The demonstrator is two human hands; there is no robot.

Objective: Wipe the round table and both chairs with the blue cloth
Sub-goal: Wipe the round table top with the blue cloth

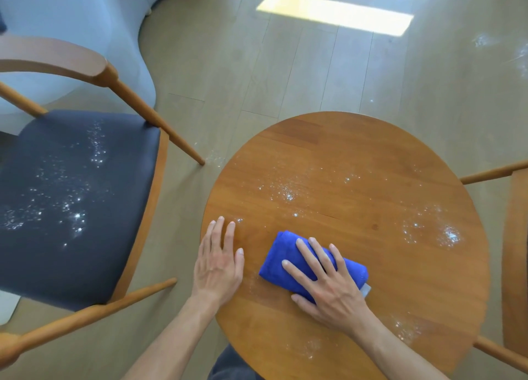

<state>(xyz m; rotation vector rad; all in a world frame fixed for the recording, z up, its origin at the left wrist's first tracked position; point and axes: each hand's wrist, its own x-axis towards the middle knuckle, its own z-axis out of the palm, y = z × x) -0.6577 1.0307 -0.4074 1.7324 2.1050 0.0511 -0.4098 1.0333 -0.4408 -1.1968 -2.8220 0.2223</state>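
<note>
The round wooden table (357, 156) fills the lower middle of the view and carries scattered white powder. A folded blue cloth (281, 261) lies on its near left part. My right hand (325, 282) presses flat on the cloth with fingers spread. My left hand (218, 262) rests flat on the table's left edge, holding nothing. A wooden chair with a dark seat (77, 208) stands to the left, its cushion dusted with white specks. Only the edge of a second chair (514, 251) shows at the right.
White powder (214, 156) also lies on the wooden floor near the left chair's leg and at the far right. A pale rounded sofa (85, 31) sits at the top left. A sunlit patch (334, 12) marks the floor at the top.
</note>
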